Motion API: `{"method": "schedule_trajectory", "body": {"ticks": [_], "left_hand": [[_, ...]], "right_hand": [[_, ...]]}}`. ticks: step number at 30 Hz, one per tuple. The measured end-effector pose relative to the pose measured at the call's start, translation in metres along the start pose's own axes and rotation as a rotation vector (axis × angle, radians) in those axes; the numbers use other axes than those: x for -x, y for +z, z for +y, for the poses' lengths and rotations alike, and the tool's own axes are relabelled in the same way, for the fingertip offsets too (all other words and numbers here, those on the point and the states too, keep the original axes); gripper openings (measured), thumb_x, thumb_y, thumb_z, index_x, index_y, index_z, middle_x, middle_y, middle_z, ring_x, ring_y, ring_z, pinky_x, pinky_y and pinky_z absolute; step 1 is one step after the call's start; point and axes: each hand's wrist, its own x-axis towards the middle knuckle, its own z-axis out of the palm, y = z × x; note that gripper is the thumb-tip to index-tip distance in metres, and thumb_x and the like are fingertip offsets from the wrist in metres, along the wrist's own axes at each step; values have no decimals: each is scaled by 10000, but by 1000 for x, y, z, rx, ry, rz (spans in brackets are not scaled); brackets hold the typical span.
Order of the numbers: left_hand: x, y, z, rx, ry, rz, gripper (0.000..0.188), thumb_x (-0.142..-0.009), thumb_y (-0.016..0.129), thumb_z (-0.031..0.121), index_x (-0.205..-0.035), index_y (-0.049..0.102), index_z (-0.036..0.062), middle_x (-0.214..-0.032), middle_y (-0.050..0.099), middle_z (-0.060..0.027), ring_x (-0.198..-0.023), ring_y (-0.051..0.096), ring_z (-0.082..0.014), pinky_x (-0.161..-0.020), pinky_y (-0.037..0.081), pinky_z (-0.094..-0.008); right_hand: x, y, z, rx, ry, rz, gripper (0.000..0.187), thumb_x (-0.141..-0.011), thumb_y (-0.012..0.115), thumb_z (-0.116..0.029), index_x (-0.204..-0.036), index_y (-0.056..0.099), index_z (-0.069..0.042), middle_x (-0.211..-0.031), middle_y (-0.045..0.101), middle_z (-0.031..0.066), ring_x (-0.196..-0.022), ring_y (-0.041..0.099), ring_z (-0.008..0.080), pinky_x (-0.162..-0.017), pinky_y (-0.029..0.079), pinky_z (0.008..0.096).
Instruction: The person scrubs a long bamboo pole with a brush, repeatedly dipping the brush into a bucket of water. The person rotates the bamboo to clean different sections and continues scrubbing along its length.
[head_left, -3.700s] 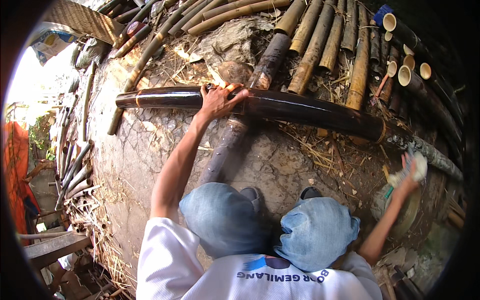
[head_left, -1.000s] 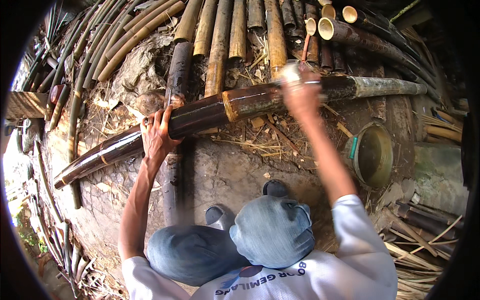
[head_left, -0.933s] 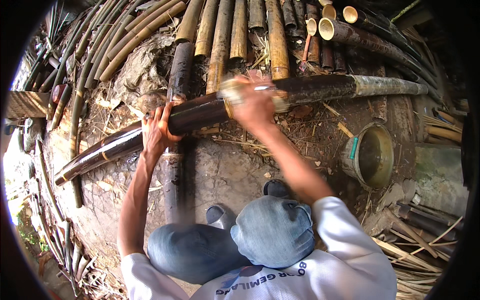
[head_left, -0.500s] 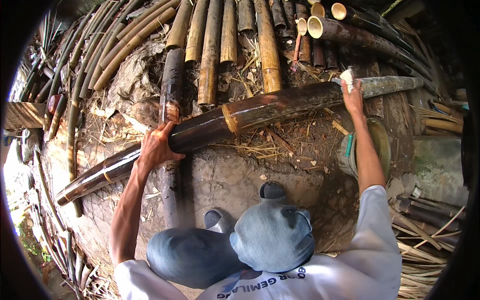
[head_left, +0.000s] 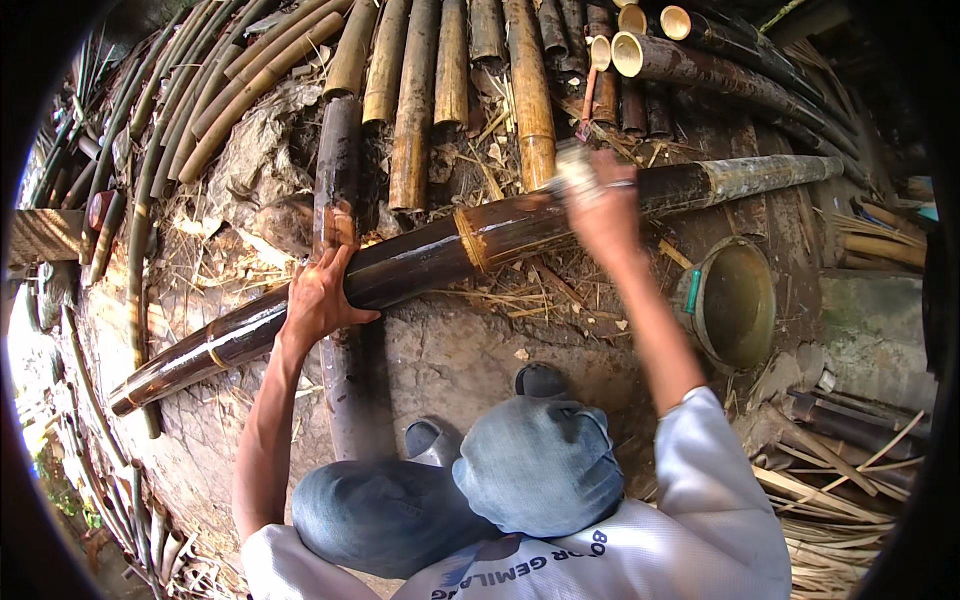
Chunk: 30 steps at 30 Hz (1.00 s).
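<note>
The long, glossy, dark-brown bamboo pole slants from lower left to upper right, greyish-white end rightmost, across a dark round bamboo support. The left hand clasps it left of middle; the blurred right hand grips a whitish pad over it, farther right. Brown cut bamboo lengths lie beyond; a round grey bucket, nearer.

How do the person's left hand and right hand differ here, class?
The left hand lies spread on the dark pole; the right hand holds a pale pad. The left hand is left of the pole's wide tan ring; the right hand is right of it. Shared: both are at the same pole.
</note>
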Motion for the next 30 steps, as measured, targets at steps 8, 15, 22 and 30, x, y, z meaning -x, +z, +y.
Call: {"method": "schedule_trajectory", "body": {"ticks": [8, 15, 22, 30], "left_hand": [[9, -1, 30, -52, -44, 63, 974, -545, 966, 347, -1380, 529, 97, -1235, 620, -127, -1091, 649, -370, -924, 508, -511], [18, 7, 20, -134, -33, 82, 1044, -528, 963, 331, -1429, 505, 68, -1233, 624, -151, -1113, 627, -362, -948, 509, -482], [-5, 29, 34, -143, 14, 102, 1083, -529, 967, 350, -1460, 480, 88, -1261, 611, -134, -1187, 584, -357, -990, 476, -478], [16, 24, 24, -176, -28, 126, 1113, -553, 967, 341, -1506, 440, 113, -1313, 584, -150, -1224, 565, -356, -1005, 462, -494]], "right_hand": [[-13, 14, 15, 96, -95, 122, 529, -901, 667, -508, -1140, 722, -40, -1005, 721, 266, -988, 711, 367, -863, 579, 478], [32, 8, -31, -15, -101, -125, 511, -885, 781, -297, -1305, 669, -29, -1465, 594, 164, -1429, 437, 462, -1211, 314, 579], [-108, -154, 313, 277, 218, 519, 540, -976, 600, -407, -1378, 612, -46, -1055, 743, 271, -1139, 684, 417, -1088, 485, 504], [-25, -20, 101, 256, -344, 338, 529, -857, 766, -243, -1320, 624, -31, -1460, 580, 212, -1370, 513, 436, -1080, 492, 551]]}}
